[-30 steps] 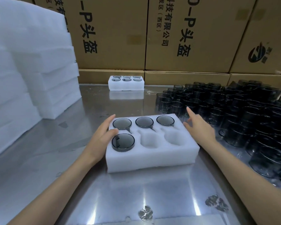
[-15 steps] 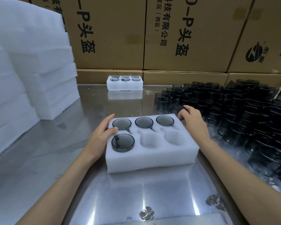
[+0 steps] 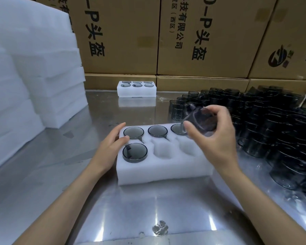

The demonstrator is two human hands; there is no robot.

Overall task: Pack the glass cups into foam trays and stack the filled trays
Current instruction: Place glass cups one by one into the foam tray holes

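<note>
In the head view, the foam tray (image 3: pixel 163 167) sits at the centre of the steel table (image 3: pixel 42 191), with smoked glass cups filling its three far pockets and the near-left pocket; the near-middle and near-right pockets are bare. The left hand (image 3: pixel 111 147) rests against the tray's 9 o'clock edge, fingers (image 3: pixel 119 127) loosely straight, thumb on the foam top beside the far-left cup (image 3: pixel 133 132), just as it lay half a second ago. The right hand (image 3: pixel 217 137) has changed most: a second ago it reached open toward the loose cups, then closed on one at the pile's edge, and now it holds a glass cup (image 3: pixel 200 121) lifted above the tray's 2 o'clock corner, fingers curled over the top and thumb under. The cup looks tilted on its side, though motion blur makes that uncertain. It partly hides the far-right cup (image 3: pixel 177 129) in the tray.

The pile of loose cups (image 3: pixel 272 124) spreads from 1 to 4 o'clock on the table. A filled tray (image 3: pixel 136 90) stands at 12 o'clock against the cardboard cartons (image 3: pixel 201 41). White foam stacks (image 3: pixel 34 76) rise at 9 to 10 o'clock.
</note>
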